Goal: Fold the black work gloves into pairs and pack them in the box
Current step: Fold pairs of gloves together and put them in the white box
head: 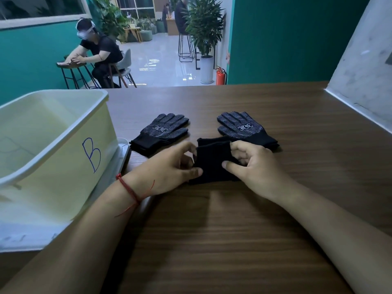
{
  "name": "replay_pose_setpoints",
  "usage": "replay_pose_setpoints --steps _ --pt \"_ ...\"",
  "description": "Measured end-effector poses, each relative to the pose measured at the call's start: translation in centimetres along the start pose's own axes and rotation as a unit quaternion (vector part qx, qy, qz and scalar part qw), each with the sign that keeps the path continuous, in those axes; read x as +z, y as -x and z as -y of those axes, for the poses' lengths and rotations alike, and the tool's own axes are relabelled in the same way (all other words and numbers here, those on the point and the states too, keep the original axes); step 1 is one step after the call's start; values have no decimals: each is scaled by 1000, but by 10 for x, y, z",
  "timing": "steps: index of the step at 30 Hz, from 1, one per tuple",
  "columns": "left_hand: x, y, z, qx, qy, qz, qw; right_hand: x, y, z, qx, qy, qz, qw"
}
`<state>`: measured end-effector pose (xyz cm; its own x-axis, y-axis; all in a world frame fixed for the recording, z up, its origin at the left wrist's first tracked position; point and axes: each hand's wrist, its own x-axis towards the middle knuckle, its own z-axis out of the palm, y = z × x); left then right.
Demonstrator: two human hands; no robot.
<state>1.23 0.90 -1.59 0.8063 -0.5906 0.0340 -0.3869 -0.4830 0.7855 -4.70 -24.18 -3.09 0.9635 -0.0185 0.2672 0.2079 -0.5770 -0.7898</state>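
Unfolding is looking like the risk: you are pinching the folded black glove bundle (212, 164), lying on the surface (233, 230) beside the box (59, 170), between left hand (176, 166) and right hand (252, 165), and easing either grip early is probably letting it spring open.

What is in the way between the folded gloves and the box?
Nothing visible does. The left hand and right hand hold the folded gloves near the box; only its wall must be lifted over.

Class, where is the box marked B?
In the head view, the box stands at the left side of the table, just left of the left hand and the left glove stack.
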Motion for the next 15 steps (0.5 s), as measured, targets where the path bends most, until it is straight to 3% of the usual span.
replay_pose_setpoints --steps 3,6,11,15 --pt "8 -2 -2 -14 -44 -71 996 4 -4 -3 -5 74 -51 996" --pt "16 -2 -3 25 -153 -131 979 5 -9 -5 -45 134 -76 987" --pt "17 -1 3 69 -168 -150 972 7 -10 -9 -161 189 13 969" --pt "15 -1 1 83 -245 -114 959 8 -10 -10 -143 204 56 967"
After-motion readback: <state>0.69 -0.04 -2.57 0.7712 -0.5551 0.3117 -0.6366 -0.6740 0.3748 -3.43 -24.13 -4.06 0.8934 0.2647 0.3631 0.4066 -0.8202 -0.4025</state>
